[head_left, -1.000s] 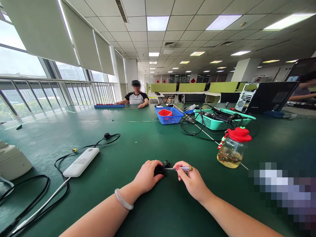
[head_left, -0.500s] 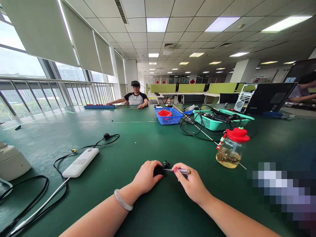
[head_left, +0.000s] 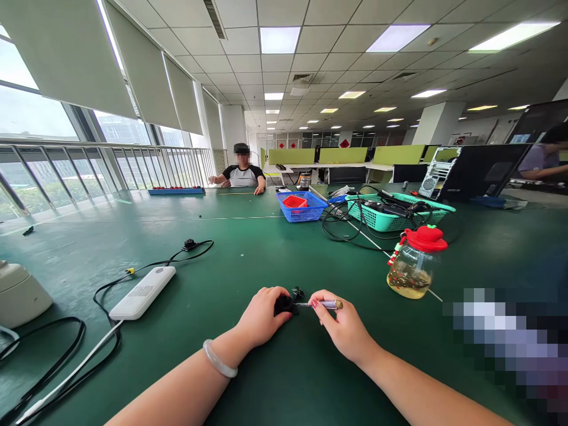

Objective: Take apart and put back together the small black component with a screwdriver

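Note:
My left hand (head_left: pixel 265 313) is closed around a small black part (head_left: pixel 284 305) on the green table (head_left: pixel 213 278); its exact kind does not show. Pinched between the fingers of my right hand (head_left: pixel 338 328) is a screwdriver (head_left: pixel 326 305) with a clear purplish handle and a tan end cap. Its thin metal shaft points left, and the tip meets the right side of the black part. Just beyond lies another small dark piece (head_left: pixel 297 293), apart from my fingers.
A white power strip (head_left: pixel 142 292) with cables lies left. To the right stands a red-lidded bottle (head_left: pixel 410 269) of liquid. Farther back are a blue basket (head_left: pixel 302 213) and a green basket (head_left: pixel 381 220) of cables. Another person (head_left: pixel 242 171) sits across the table.
My hands keep nearly the same pose, with the screwdriver still against the black part. The view has shifted slightly. The person across has lifted one hand from beside the blue strip.

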Tool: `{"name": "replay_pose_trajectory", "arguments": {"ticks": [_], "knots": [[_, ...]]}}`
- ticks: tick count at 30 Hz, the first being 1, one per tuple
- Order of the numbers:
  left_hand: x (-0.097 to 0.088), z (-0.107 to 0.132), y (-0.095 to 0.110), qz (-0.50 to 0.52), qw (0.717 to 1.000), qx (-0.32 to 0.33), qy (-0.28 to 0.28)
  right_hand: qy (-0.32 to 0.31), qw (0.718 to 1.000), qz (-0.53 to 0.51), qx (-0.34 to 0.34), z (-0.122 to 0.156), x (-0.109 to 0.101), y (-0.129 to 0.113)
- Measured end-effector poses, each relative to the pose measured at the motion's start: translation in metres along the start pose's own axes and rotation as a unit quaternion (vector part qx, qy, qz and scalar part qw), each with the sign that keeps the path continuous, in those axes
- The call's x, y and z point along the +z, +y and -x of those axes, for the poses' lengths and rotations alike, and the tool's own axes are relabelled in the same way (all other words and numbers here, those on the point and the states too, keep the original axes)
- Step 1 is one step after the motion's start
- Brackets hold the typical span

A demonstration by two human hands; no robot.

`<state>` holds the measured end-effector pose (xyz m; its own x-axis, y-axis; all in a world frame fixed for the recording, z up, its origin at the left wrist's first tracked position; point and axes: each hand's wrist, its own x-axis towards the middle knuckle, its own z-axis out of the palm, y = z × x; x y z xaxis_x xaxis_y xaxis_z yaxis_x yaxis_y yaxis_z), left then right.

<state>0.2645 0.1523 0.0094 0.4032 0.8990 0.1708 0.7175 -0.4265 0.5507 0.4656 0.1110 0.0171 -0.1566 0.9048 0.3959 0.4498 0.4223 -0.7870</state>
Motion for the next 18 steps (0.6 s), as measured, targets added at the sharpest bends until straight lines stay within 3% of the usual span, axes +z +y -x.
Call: {"name": "replay_pose_trajectory", "arguments": {"ticks": [18], "knots": [[0.0002, -0.0007, -0.0010, -0.001, 1.000, -0.002, 0.003, 0.004, 1.000, -0.005, -0.004, 0.0027, 0.0002, -0.0006]]}}
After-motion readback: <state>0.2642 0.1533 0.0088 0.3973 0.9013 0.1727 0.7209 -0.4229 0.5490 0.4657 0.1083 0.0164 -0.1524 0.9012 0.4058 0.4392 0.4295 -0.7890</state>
